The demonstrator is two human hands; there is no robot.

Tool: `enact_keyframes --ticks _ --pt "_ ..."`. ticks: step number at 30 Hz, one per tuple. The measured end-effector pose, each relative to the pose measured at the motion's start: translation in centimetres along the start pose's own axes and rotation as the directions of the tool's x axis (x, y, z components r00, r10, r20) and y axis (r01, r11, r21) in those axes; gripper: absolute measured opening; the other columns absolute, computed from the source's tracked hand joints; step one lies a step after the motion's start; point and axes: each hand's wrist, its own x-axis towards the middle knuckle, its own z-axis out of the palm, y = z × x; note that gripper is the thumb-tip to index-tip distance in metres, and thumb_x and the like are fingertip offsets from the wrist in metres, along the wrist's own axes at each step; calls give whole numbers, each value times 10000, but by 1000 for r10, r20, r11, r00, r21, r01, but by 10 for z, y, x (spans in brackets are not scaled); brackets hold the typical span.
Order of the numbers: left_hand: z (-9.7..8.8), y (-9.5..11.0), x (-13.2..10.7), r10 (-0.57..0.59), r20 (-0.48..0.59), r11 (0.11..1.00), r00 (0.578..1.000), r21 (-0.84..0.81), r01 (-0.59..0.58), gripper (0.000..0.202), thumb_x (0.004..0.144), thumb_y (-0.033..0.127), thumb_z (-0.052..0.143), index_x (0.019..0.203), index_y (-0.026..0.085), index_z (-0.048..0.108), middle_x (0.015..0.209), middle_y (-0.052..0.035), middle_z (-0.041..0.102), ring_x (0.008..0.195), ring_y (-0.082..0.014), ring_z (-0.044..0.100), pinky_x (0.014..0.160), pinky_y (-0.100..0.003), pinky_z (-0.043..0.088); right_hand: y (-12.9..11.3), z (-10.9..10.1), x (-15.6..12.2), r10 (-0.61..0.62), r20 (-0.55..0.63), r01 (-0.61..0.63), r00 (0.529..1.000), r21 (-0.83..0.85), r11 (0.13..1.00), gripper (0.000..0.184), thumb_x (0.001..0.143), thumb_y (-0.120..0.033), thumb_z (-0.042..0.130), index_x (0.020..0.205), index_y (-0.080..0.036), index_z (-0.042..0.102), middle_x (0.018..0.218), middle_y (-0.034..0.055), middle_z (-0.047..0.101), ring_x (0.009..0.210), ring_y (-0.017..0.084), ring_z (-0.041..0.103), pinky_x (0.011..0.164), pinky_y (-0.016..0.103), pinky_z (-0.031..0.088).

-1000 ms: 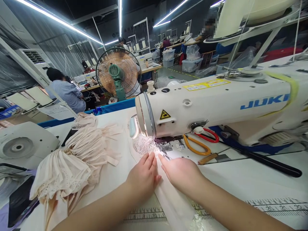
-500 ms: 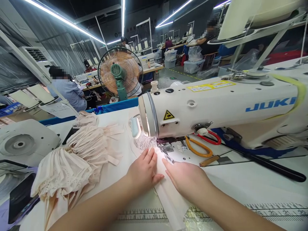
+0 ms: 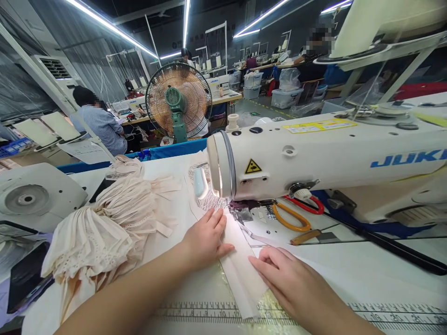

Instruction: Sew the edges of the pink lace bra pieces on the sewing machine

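A pale cream fabric piece (image 3: pixel 240 274) runs from under the sewing machine head (image 3: pixel 223 163) toward me, with patterned lace (image 3: pixel 213 200) at its far end by the lit needle area. My left hand (image 3: pixel 206 235) lies on the fabric, fingers stretched out and thumb apart, just in front of the needle area. At the fabric's right edge is my right hand (image 3: pixel 286 274), its fingers curled around a narrow pale strip (image 3: pixel 256 238) that leads back to the machine. Its fingertips touch or nearly touch the fabric edge. The needle itself is hidden.
Bundled cream lace pieces (image 3: pixel 115 223) lie to the left. Orange-handled scissors (image 3: pixel 291 217), red handles (image 3: pixel 316 204) and a black bar (image 3: pixel 394 246) sit right of the needle area. A printed ruler (image 3: pixel 195 312) crosses the front; a fan (image 3: pixel 179 102) stands beyond.
My right hand has moved right and toward me, away from the needle area, and the narrow strip now shows stretched to it. My left hand stays on the fabric. The view has shifted slightly.
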Motion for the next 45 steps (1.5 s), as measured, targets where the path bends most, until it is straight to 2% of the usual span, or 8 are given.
enact_keyframes --ticks 7,12,15,19,26,30,35,45 --pt "-3 -12 11 13 20 1000 1000 13 -13 744 849 564 430 1344 14 355 1419 -203 310 1321 -371 226 1054 -457 317 1 1 -1 -5 13 5 1000 7 1000 253 808 -55 367 925 -223 516 833 26 505 749 169 480 611 276 412" --pt "1 -9 8 172 -151 984 973 74 -163 567 864 448 466 1219 7 496 1329 -220 436 1243 -360 372 1017 -464 359 2 -1 1 -6 30 6 1000 29 1000 266 808 -52 362 931 -216 532 849 35 517 761 173 485 625 286 422" --pt "3 8 -5 332 -187 943 924 48 -329 329 902 295 383 999 86 617 1187 -135 568 1003 -229 555 861 -334 478 3 -2 -1 -19 34 18 999 31 999 283 811 -59 369 950 -218 558 847 41 529 759 178 493 625 289 428" --pt "1 28 -20 453 -112 891 884 90 -445 384 859 431 461 1034 114 589 1045 -88 614 752 -187 544 627 -330 469 4 -4 -4 -35 12 35 999 23 999 319 797 -57 396 987 -238 578 847 38 548 756 174 508 619 269 425" --pt "-4 23 -20 472 -130 879 872 140 -455 338 855 344 470 1112 138 545 1124 -68 596 792 -183 527 634 -336 398 2 -5 5 -23 0 23 1000 -39 999 338 752 -38 433 972 -241 590 790 23 544 700 161 501 566 246 364" --pt "-2 20 -16 483 -204 872 851 202 -446 201 894 220 422 934 172 613 1064 -29 632 705 -137 498 628 -320 365 6 -6 12 -34 2 34 999 -128 991 305 770 -69 432 956 -238 605 715 11 521 631 155 474 517 253 283" --pt "-2 16 -10 502 -309 860 808 276 -429 261 925 172 395 801 169 626 1033 8 656 659 -112 481 636 -308 356 14 -1 19 -51 31 56 998 -200 978 409 784 -125 453 1149 -271 568 665 7 546 569 156 487 470 270 187" --pt "-4 2 4 486 -319 869 814 275 -411 288 929 162 392 747 163 616 885 -20 676 683 -122 530 693 -313 422 3 -20 45 117 268 -29 956 -312 950 606 757 -144 525 1336 -272 401 706 43 661 535 185 602 407 269 129"
